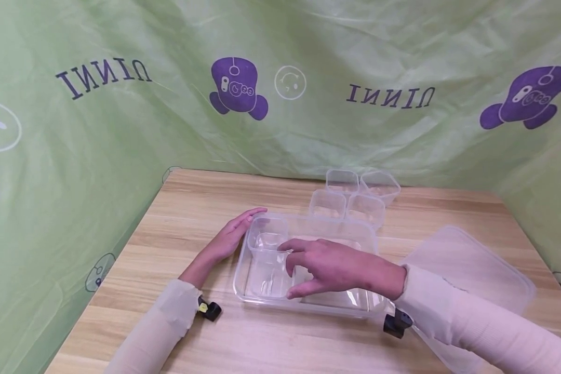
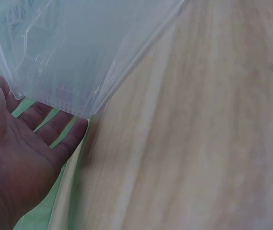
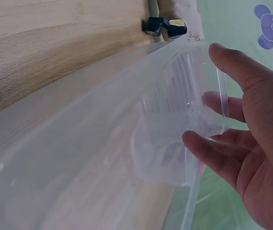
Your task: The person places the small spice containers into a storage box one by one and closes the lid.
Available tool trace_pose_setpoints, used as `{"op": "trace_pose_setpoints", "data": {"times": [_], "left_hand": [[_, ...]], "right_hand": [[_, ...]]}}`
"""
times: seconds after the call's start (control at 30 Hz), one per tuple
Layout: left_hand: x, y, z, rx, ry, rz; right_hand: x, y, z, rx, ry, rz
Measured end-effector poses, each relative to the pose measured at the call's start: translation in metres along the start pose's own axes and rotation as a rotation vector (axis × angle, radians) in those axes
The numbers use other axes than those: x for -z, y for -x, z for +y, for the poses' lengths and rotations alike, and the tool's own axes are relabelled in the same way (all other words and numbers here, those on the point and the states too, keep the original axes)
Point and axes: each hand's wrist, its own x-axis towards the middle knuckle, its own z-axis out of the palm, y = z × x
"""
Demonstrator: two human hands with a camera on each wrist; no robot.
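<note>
Clock read from head view, centred on the clear rectangular plastic box (image 1: 318,310) on the wood-grain table (image 1: 168,249). Box holds two small clear tubs: far tub (image 1: 268,234) at 10 o'clock, near tub (image 1: 267,279) between 8 and 9, end to end along the left wall. Four more small tubs (image 1: 328,202) stand just past the box at 1 o'clock, two by two. Translucent flat lid (image 1: 477,259) at 3 o'clock, partly under the right forearm.

Right hand (image 1: 327,265) over the box, beside the inner tubs, thumb and fingers wide apart. Left hand (image 1: 231,236) at 10 o'clock, fingers extended against the outer wall.

Right wrist view adds fingertips around a tub rim, no clear pinch; contact, can't tell. Left wrist view adds palm and gaps between fingers at the box corner; head gives mainly the back of that hand. Lid and green printed curtain's lettering (image 1: 390,96) readable from head.
</note>
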Motion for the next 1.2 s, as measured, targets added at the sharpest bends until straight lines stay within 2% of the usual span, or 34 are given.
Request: {"op": "trace_pose_setpoints", "data": {"times": [0.3,0.7,0.93,1.2], "left_hand": [[0.000,-0.003,0.000,-0.007,0.007,-0.004],[0.001,-0.003,0.001,0.008,-0.007,-0.001],[0.000,-0.003,0.001,0.014,-0.011,0.005],[-0.002,-0.001,-0.001,0.029,-0.017,0.018]], "right_hand": [[-0.004,-0.004,0.006,0.014,0.021,0.009],[-0.004,-0.006,0.011,-0.004,-0.008,-0.079],[-0.003,-0.008,0.009,0.003,0.050,-0.107],[-0.010,-0.013,0.011,0.034,0.078,-0.100]]}}
